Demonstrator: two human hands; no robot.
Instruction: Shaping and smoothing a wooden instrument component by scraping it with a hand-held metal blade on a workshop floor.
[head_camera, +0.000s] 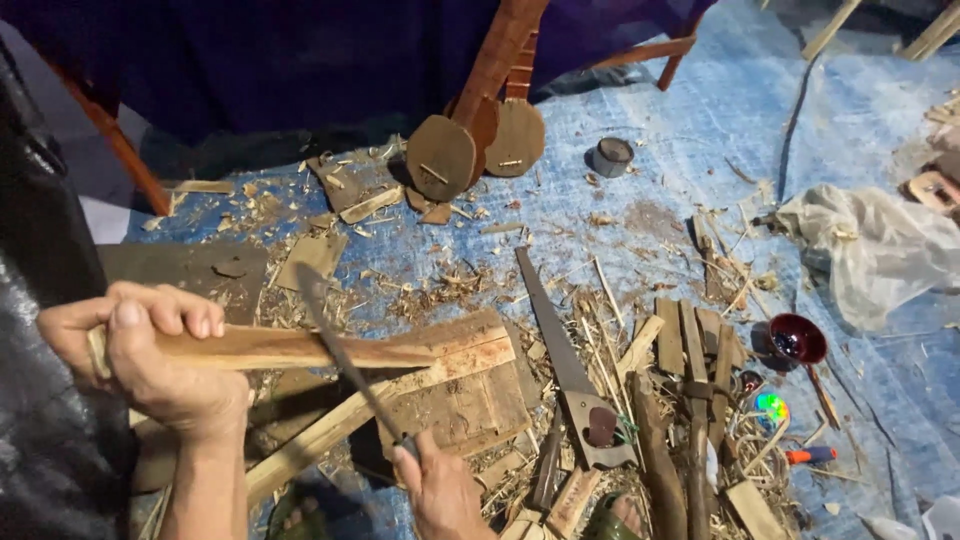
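My left hand (160, 360) grips the near end of a long reddish-brown wooden stick (300, 348), held almost level above the floor. Low in the frame, my right hand (440, 490) holds the handle of a long dark knife (345, 355), whose blade slants up and left across the stick and meets its upper side. Below the stick lie a flat wooden board (465, 385) and a pale wooden slat (330, 435).
A hand saw (570, 370) lies right of the board. Wood chips and offcuts cover the blue tarp (680, 150). Two round-bodied wooden instruments (480, 140) lean at the back, near a small tin (612, 155). A dark red bowl (797, 338) and crumpled plastic sheet (880, 250) are right.
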